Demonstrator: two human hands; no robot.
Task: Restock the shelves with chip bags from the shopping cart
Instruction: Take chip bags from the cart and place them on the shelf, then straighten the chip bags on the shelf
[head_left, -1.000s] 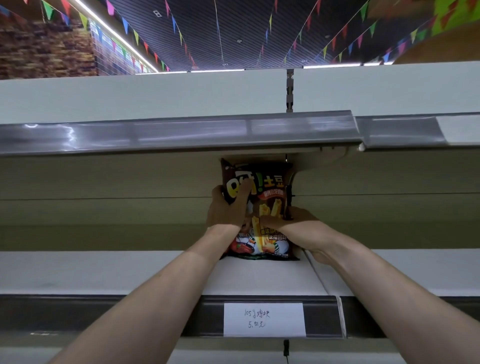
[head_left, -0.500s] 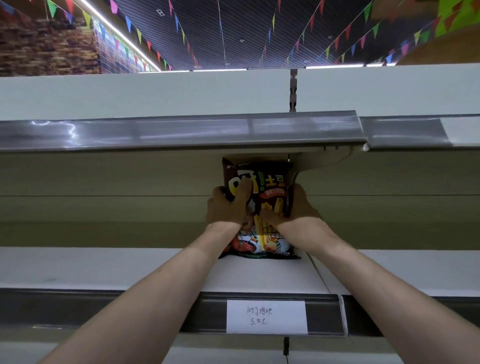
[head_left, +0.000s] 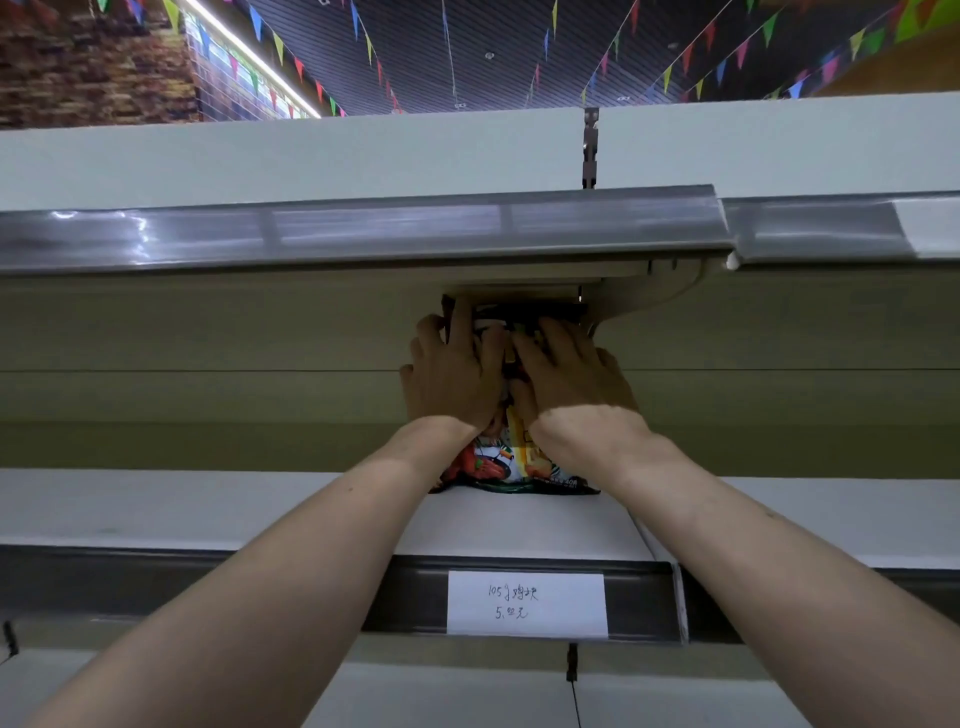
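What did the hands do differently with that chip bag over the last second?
Both hands moved up the chip bag. The left hand let go of its left edge, the right hand let go of its right side, and both now press flat on its front. The bag stays standing at the same spot on the shelf, above the price label.

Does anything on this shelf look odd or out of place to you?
Only the chip bag: it stands upright on the lower shelf, and its top looks squashed against the underside of the upper shelf while the left hand and right hand press flat on it. Nothing looks spilled or torn.
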